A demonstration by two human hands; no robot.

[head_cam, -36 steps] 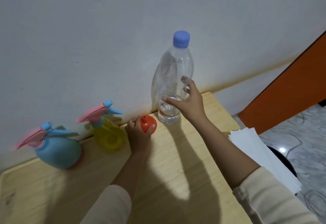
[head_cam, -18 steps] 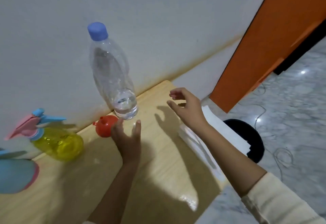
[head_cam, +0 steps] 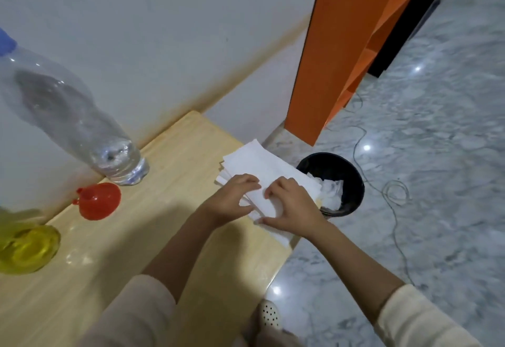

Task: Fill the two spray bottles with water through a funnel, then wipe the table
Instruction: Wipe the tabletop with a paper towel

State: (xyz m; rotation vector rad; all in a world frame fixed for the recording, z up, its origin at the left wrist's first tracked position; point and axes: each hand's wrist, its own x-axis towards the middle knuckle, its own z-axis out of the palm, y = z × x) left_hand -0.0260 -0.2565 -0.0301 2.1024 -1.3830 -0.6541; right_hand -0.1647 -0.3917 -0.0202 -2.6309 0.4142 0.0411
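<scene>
A stack of white paper towels lies at the right edge of the wooden table. My left hand presses on the stack with curled fingers. My right hand pinches the top sheets between thumb and fingers. A clear water bottle with a blue cap and a little water stands by the wall. The red funnel lies on its side in front of it. Only the body of the yellow spray bottle shows at the left edge. The blue spray bottle is out of view.
A black bin holding crumpled white paper stands on the marble floor just past the table's right edge. An orange panel rises behind it. A thin cable loops over the floor. My slippered foot shows below the table's front edge.
My right hand let go of the water bottle and my left hand left the funnel. Both moved right onto the paper towel stack, and the view swung right.
</scene>
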